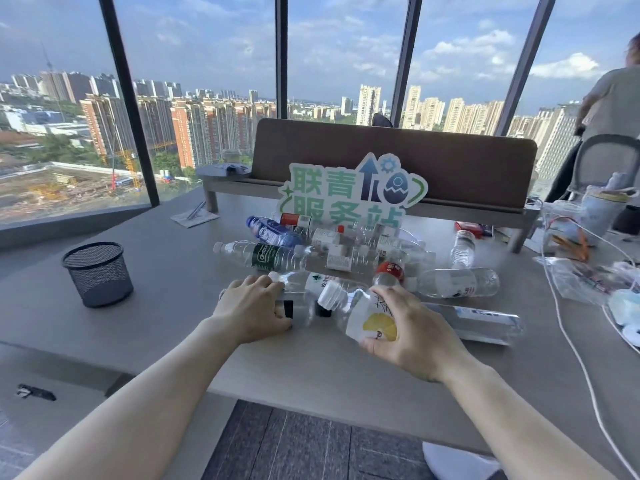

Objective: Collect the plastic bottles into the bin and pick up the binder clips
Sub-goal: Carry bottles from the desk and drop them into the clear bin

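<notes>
We find our right hand (412, 327) grasping a yellow-labelled bottle (363, 311); our left hand (252, 311) is closed round another bottle (299, 299). The mesh bin (98, 273) stands well left, contents unseen.

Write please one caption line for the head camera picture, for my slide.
Right hand grips a yellow-label bottle, left hand holds another; mesh bin waits nearby.

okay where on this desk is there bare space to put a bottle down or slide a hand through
Bare desk lies between the mesh bin and the left hand, and along the near edge in front of both hands. Crowded: the bottle pile ahead of the hands up to the sign, and the cables and bags at right.
</notes>
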Motion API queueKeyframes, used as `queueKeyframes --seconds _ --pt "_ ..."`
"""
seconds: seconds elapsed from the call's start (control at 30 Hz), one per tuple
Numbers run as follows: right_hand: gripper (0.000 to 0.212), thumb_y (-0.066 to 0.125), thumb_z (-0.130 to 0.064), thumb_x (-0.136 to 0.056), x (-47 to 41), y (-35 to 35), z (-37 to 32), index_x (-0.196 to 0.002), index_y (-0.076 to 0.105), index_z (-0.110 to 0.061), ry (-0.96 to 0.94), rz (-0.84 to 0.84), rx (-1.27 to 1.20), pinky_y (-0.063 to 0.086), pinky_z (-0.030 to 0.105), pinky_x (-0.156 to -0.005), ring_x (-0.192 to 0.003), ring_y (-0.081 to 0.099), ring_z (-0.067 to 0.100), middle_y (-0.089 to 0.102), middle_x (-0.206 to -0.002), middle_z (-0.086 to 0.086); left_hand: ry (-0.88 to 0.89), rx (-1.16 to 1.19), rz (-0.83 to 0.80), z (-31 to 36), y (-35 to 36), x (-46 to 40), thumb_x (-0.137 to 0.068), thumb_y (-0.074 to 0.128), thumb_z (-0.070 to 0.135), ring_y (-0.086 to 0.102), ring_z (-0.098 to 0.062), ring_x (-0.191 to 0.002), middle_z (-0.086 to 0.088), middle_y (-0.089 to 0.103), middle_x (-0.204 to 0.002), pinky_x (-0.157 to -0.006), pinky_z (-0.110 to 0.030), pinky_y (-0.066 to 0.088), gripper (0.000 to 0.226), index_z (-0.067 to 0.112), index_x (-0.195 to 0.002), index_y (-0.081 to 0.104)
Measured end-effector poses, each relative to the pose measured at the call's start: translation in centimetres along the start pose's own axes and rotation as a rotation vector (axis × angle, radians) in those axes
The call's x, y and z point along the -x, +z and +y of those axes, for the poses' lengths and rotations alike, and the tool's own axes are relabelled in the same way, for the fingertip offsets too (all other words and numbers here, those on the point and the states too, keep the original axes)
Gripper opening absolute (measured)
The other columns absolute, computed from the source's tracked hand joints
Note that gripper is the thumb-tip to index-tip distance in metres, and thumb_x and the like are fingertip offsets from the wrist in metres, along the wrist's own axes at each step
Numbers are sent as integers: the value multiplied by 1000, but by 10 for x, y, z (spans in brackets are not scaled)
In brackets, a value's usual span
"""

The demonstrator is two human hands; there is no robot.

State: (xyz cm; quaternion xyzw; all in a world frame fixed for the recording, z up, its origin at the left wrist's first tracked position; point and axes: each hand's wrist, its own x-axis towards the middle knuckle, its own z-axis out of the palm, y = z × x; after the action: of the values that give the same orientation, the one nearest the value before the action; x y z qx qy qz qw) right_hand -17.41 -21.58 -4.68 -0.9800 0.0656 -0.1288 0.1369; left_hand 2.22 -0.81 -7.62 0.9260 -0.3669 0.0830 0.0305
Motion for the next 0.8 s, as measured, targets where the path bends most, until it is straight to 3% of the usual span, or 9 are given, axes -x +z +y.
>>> queueKeyframes --seconds 0.17,0.33,0.5,0.6,0.7,0.8 --pt "78 62 -59 -81 5 8 -9 -145 27 -31 12 24 -74 40 31 -91 -126 42 11 38 -146 -11 -21 -66 -66 -3 10 6 -77 55 63 49 -26 -117 -4 51 -122 -93 -38 42 67 21 -128 43" --pt "80 64 -59 -80 0 14 -42 -145 28 -31 -55 91 -182 43 33 -91 -120 46 8 43 -143 -12 -163 94 113 -20 -9 49 -65 54 70 55 -23 -93 1 54 -99 -65 -33 42 62 23 -104 48" --pt "72 66 -55 -80 -8 30 -114 -140 32 -33 -215 119 -344 48 32 -83 -103 54 8 49 -122 -16 -433 245 324 -70 -44 128 -67 57 71 53 -21 -82 3 53 -89 -64 -34 40 54 25 -94 48" --pt "68 68 -55 -78 -11 50 -168 -135 37 -35 -300 80 -455 52 35 -86 -98 56 8 54 -117 -13 -675 355 391 -106 -51 188 -68 56 69 55 -22 -78 3 56 -87 -65 -34 44 49 27 -92 48" --pt "67 63 -62 -71 -9 79 -222 -129 43 -34 -361 20 -538 52 40 -85 -96 56 9 56 -114 -13 -877 473 449 -141 -37 249 -64 55 67 57 -23 -77 1 59 -87 -68 -35 48 50 27 -94 51" --pt "61 62 -60 -71 -2 119 -266 -124 43 -37 -406 -61 -573 52 42 -83 -94 57 9 55 -109 -17 -1005 578 459 -168 -3 304 -69 58 61 57 -20 -75 1 60 -86 -60 -32 43 46 25 -97 52"
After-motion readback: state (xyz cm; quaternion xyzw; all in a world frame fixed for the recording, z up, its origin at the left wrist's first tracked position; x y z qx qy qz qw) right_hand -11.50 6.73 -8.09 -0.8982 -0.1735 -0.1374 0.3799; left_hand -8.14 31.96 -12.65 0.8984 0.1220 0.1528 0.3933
